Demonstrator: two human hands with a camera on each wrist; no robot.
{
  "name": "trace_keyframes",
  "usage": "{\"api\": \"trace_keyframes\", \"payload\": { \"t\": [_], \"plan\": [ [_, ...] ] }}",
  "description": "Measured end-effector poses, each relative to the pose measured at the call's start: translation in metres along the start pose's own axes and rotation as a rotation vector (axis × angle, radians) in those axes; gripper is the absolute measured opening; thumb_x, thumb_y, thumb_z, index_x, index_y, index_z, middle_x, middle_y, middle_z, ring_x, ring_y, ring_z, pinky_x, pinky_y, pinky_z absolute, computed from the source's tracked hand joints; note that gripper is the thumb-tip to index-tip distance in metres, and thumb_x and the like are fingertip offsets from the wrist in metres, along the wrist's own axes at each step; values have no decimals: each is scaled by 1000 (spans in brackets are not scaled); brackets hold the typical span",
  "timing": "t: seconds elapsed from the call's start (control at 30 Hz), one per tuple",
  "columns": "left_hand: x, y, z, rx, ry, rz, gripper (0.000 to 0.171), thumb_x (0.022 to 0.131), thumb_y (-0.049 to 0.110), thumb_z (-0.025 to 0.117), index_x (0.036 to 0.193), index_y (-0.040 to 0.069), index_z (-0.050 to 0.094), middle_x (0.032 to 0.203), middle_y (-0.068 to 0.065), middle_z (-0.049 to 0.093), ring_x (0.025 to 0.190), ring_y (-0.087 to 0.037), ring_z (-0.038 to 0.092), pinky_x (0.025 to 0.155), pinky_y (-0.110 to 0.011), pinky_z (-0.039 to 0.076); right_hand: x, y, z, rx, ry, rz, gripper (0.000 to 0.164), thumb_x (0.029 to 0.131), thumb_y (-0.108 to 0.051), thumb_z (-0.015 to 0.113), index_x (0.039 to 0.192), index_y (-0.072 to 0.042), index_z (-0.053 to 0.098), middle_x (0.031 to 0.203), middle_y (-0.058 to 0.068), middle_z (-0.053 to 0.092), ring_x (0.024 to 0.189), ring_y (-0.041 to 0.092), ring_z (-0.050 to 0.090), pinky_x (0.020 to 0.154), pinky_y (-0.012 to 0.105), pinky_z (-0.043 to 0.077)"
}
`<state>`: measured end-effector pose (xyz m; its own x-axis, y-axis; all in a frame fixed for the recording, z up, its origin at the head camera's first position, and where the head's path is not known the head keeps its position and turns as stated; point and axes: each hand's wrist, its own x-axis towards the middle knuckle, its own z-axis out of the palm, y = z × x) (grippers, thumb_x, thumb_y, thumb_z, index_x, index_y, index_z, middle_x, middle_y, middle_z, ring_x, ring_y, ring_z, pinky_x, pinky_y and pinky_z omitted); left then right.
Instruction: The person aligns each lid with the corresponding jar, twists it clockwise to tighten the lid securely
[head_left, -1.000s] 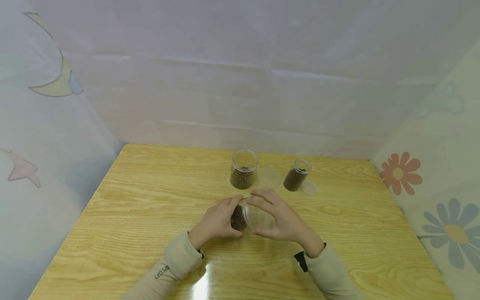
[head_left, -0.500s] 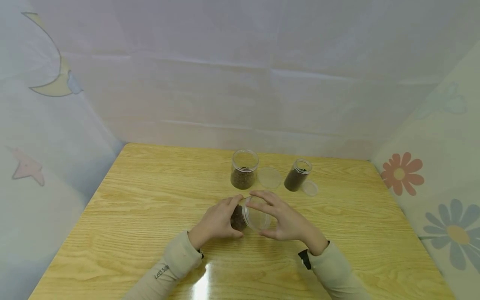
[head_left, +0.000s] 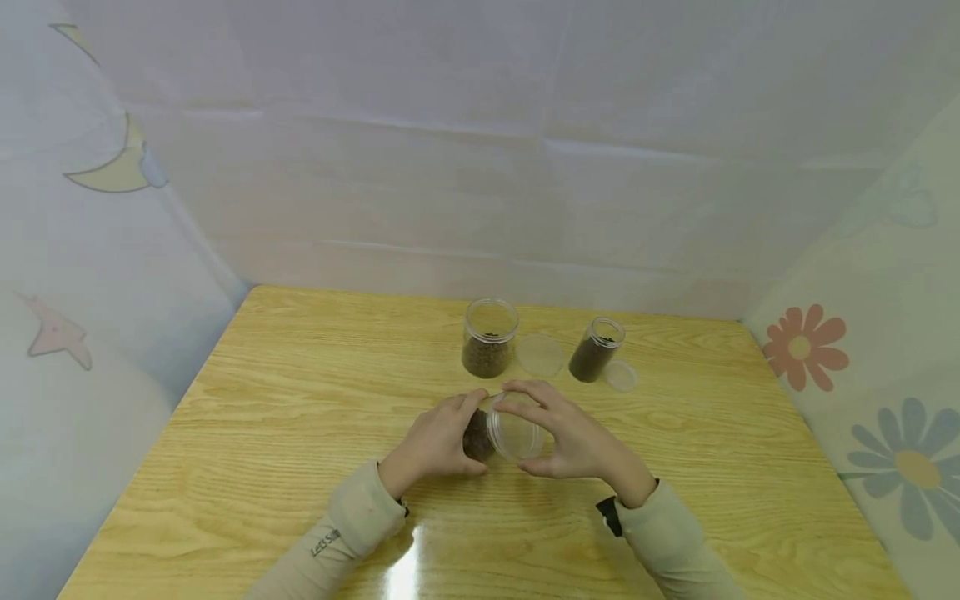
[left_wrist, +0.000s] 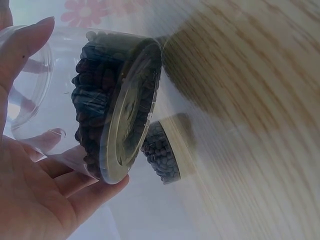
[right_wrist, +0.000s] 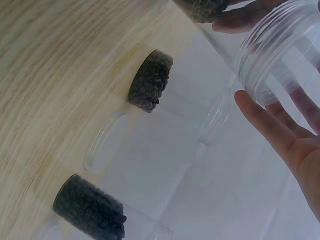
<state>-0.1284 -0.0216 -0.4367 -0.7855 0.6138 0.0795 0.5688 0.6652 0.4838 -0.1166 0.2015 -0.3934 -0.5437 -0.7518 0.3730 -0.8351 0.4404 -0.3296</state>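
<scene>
My left hand [head_left: 435,442] grips a clear jar [head_left: 477,437] round its lower part; dark beans [left_wrist: 95,100] fill its base end. The jar is tilted, its upper end to the right. Whether its base touches the table cannot be told. My right hand [head_left: 570,429] curls thumb and fingers round a clear round lid [head_left: 519,427] at the jar's threaded end. In the right wrist view one fingertip touches the ridged rim [right_wrist: 260,55]. The left wrist view shows the jar's base facing the camera, with the left hand [left_wrist: 30,190] wrapped around its side.
Behind the hands stands a wide uncovered jar [head_left: 487,354], part full of dark beans, beside a flat clear lid [head_left: 539,356]. To its right are a narrower uncovered bean jar [head_left: 592,357] and a small lid [head_left: 621,375]. A pale curtain [head_left: 480,167] borders the wooden table [head_left: 300,375].
My right thumb has shifted right and slightly down along the lid, and the right wrist has moved slightly right. The left hand and jar stay almost in place.
</scene>
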Motion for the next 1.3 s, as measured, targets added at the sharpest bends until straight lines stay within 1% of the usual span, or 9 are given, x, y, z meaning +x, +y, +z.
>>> {"api": "trace_keyframes", "payload": {
  "t": [0.27,0.47,0.67,0.87,1.13,1.3],
  "plan": [
    [0,-2,1,-10,11,8,98,60,38,84,136,8,30,127,-18,48,110,-32,51,79,-46,50,3,-3,0,-22,8,48,76,62,-24,83,128,-9,48,130,14,42,118,30,42,87,45,45],
    [0,-2,2,-1,17,16,98,60,39,84,136,8,31,127,-17,49,109,-32,52,78,-46,50,4,-6,2,-46,22,109,73,62,-26,81,126,-11,50,126,14,45,113,31,46,83,46,47],
    [0,-2,1,12,23,20,96,60,39,84,136,10,31,125,-16,50,109,-30,53,78,-44,50,5,-6,5,-75,31,157,71,62,-30,80,124,-12,50,122,12,47,108,28,48,80,44,48],
    [0,-1,1,23,22,14,97,60,40,84,135,9,31,125,-16,50,108,-30,53,77,-44,51,5,-6,8,-102,57,197,68,63,-34,77,122,-13,51,119,10,49,104,27,51,79,43,49],
    [0,0,0,25,29,19,96,60,40,84,135,8,32,124,-16,51,107,-30,53,77,-43,51,10,-7,10,-79,122,212,65,63,-34,76,118,-10,53,109,6,52,90,21,56,70,36,51],
    [1,0,1,23,24,10,96,60,40,84,134,8,32,124,-16,51,107,-30,53,76,-44,51,10,-10,11,-53,127,284,65,63,-33,76,118,-9,53,108,8,54,89,23,57,70,37,51]
  ]
}}
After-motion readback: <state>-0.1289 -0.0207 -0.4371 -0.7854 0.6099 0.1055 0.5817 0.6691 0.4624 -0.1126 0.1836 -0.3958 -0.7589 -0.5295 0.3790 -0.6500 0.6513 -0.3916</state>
